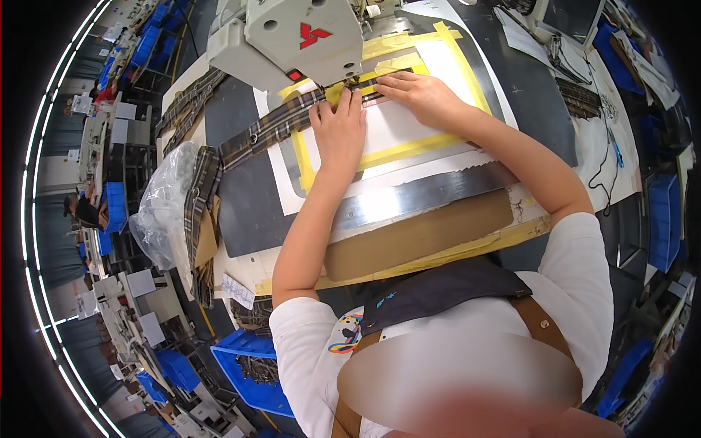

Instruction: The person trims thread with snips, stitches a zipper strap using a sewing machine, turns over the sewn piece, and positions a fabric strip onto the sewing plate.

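A plaid fabric strap [285, 118] runs from the left across the work surface to the needle area of a white sewing machine [263, 36]. My left hand [340, 135] lies on the strap just in front of the needle, fingers stretched forward and flat. Beside it, my right hand [423, 100] rests with extended fingertips on the dark strip inside a yellow-taped template [380, 155]. Neither hand is wrapped around anything. The strap's end beneath my fingers and the needle tip are partly hidden.
More plaid straps [201, 190] hang over the table's left edge beside a clear plastic bag [164, 204]. A metal strip [423, 196] lies along the front. A blue bin [248, 379] stands below left. Papers, cables and a monitor [573, 18] are at the right.
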Demonstrator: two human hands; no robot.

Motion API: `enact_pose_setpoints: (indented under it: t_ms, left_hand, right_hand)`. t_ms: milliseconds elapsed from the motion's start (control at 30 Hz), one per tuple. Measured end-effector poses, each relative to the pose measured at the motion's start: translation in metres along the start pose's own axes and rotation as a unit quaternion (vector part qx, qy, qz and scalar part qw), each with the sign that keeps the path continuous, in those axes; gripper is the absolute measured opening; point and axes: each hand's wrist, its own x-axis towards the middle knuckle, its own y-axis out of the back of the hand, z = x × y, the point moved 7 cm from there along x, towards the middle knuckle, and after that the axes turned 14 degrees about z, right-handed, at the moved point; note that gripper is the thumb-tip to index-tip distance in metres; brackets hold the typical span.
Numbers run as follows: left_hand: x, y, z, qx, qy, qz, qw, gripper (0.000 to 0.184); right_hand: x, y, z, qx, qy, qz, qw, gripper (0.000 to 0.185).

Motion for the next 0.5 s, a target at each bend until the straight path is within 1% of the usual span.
enact_pose_setpoints:
  t_ms: [100, 167, 267, 400, 500]
  left_hand:
    - [0.0007, -0.0006, -0.0008, 0.015, -0.009, -0.004, 1.000, 0.044]
    - [0.0024, 0.0006, -0.0005, 0.010, 0.005, -0.002, 1.000, 0.045]
    - [0.0037, 0.0007, 0.0013, 0.015, 0.009, 0.004, 1.000, 0.047]
    - [0.0052, 0.0026, 0.0005, 0.026, 0.000, -0.015, 1.000, 0.049]
    - [0.0058, 0.0035, -0.0016, 0.027, 0.002, -0.016, 1.000, 0.044]
  right_hand:
    - [0.0009, -0.0011, -0.0011, 0.003, -0.002, -0.005, 1.000, 0.046]
    - [0.0024, -0.0022, -0.0011, 0.005, -0.001, -0.009, 1.000, 0.046]
    - [0.0027, -0.0068, -0.0007, -0.006, -0.011, -0.041, 0.999, 0.047]
    - [0.0043, -0.0058, -0.0031, 0.000, -0.005, -0.033, 0.999, 0.046]
    - [0.0074, -0.0050, -0.0054, 0.009, -0.001, -0.017, 1.000, 0.043]
